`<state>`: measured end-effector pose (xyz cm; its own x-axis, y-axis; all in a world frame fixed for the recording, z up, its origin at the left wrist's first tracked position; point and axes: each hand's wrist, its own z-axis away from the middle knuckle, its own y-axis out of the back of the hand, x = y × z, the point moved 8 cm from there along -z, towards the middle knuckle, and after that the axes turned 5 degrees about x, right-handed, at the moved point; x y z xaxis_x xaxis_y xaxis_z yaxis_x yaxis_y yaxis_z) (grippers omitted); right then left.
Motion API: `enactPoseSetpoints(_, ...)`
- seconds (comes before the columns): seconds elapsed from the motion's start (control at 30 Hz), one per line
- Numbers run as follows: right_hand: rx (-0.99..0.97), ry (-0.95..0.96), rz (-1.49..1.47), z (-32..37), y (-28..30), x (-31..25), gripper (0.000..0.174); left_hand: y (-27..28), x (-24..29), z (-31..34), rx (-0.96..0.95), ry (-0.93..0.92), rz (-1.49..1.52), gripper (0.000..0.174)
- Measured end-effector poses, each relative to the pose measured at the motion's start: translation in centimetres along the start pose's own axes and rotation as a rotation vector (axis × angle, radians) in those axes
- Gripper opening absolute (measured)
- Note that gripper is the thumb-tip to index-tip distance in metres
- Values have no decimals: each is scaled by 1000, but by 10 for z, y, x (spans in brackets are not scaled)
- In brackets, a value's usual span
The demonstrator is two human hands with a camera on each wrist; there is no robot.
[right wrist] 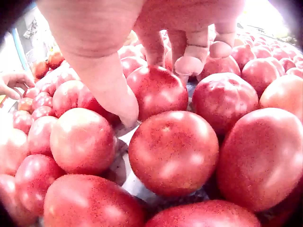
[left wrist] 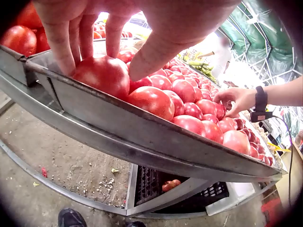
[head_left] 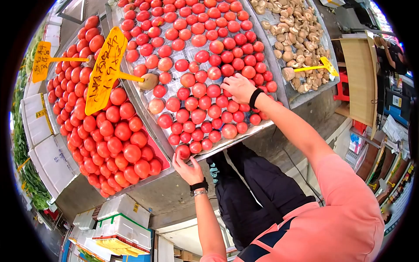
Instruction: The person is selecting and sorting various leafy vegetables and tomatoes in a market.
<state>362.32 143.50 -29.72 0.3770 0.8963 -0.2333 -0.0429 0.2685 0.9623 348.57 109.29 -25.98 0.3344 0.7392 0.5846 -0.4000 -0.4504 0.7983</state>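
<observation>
My left hand [head_left: 188,171] is at the near left corner of a metal tray [left wrist: 142,126] of tomatoes, its thumb and fingers round a large red tomato [left wrist: 103,78] by the rim. Farther right over the same tray, my right hand [head_left: 240,88] reaches down among the rows. In the right wrist view its thumb and fingers stand round a red tomato [right wrist: 158,94], with other tomatoes close about it. Newspaper [head_left: 174,83] shows between the tomatoes.
A heaped bin of tomatoes [head_left: 131,153] stands left, with a yellow price sign [head_left: 104,72] stuck in a brown round thing [head_left: 149,81]. Mushrooms [head_left: 297,43] lie in the bin at right, beside another yellow sign [head_left: 328,66]. White foam boxes [head_left: 122,222] stand at lower left.
</observation>
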Motion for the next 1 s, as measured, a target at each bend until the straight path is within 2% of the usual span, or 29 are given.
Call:
enactPoseSetpoints(0.23,-16,-110,-31,8,-4,4,53,0,-1,1,5,7,-4,57)
enactPoseSetpoints(0.37,16,-27,13,6,5,2,53,-1,0,0,3,17,6,57)
enactPoseSetpoints(0.47,-65,-89,-119,-1,6,10,48,0,-3,1,-3,26,9,57)
enactPoseSetpoints(0.53,-8,-153,-244,-12,22,16,43,-1,-2,0,-2,16,1,56)
enactPoseSetpoints(0.57,89,-176,-191,-19,36,14,43,-1,-1,0,0,14,6,56)
enactPoseSetpoints(0.67,268,-67,0,-42,55,4,45,-2,-2,-1,-13,31,20,55)
enactPoseSetpoints(0.83,142,-43,80,-64,11,11,29,0,2,-4,-18,8,-4,54)
enactPoseSetpoints(0.93,172,-18,131,-68,7,13,26,0,1,-5,-22,5,-2,53)
enactPoseSetpoints(1.0,122,-11,106,-69,1,16,29,-1,1,-5,-31,17,8,54)
